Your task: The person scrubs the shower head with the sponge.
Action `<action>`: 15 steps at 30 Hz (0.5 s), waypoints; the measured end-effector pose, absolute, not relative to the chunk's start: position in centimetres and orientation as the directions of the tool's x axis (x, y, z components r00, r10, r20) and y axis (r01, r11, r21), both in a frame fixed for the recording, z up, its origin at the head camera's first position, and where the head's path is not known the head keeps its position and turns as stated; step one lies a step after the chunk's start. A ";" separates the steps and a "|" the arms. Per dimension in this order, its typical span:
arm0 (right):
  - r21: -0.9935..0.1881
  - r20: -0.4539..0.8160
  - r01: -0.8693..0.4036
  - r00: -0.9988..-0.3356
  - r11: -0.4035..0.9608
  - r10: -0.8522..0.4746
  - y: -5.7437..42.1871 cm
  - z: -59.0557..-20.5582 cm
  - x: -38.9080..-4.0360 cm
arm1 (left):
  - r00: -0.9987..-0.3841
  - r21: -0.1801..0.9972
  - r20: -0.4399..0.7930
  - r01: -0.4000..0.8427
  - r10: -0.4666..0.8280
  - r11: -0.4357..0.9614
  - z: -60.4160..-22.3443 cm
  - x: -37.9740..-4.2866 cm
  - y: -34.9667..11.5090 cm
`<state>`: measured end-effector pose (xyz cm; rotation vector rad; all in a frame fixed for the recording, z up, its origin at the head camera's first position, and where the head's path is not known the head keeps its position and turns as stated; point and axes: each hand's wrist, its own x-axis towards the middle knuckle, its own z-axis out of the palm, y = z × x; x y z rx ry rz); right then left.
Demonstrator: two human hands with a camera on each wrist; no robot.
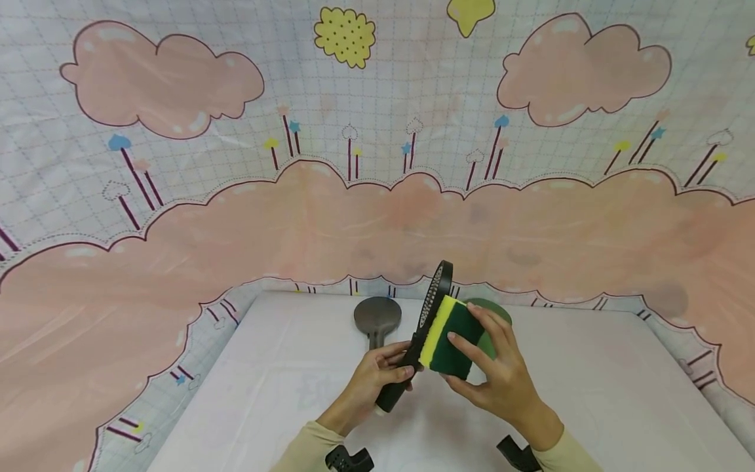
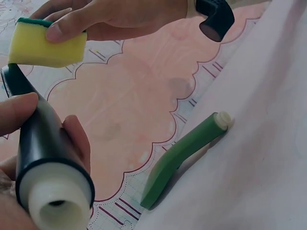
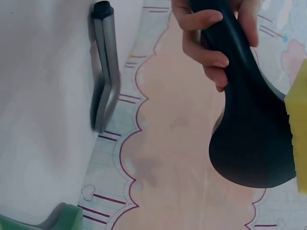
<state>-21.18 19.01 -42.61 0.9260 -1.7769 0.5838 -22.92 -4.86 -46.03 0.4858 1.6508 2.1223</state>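
My left hand (image 1: 377,377) grips the handle of a black shower head (image 1: 442,282), which is tilted up with its nozzle face toward the left. In the left wrist view, the pale threaded end of its handle faces the camera. A yellow and dark green sponge (image 1: 457,337) is held between the fingers and thumb of my right hand (image 1: 504,380). Its yellow side lies against or very near the back of the black shower head; I cannot tell which. In the right wrist view only part of the sponge (image 3: 300,129) shows, beside the shower head.
A grey shower head (image 1: 377,316) lies on the white table (image 1: 259,393), behind my left hand. Farther right lies a green shower head (image 1: 500,313), partly hidden by the sponge and my right hand. A patterned cloth (image 1: 354,223) hangs behind the table.
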 end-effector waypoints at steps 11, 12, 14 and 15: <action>-0.024 0.939 -0.778 -0.232 0.628 -0.252 19.4 -42.2 -21.7 | -0.833 0.974 0.010 -0.117 0.553 -0.193 -46.2 -22.8 -5.0; -0.029 0.939 -0.776 -0.238 0.630 -0.248 19.5 -42.2 -21.7 | -0.833 0.973 0.020 -0.110 0.552 -0.201 -46.2 -22.8 -5.0; -0.038 0.940 -0.775 -0.242 0.631 -0.241 19.5 -42.2 -21.8 | -0.833 0.970 0.038 -0.101 0.552 -0.219 -46.2 -22.8 -5.0; -0.041 0.940 -0.776 -0.244 0.630 -0.239 19.6 -42.2 -21.8 | -0.833 0.969 0.044 -0.099 0.551 -0.227 -46.2 -22.8 -5.0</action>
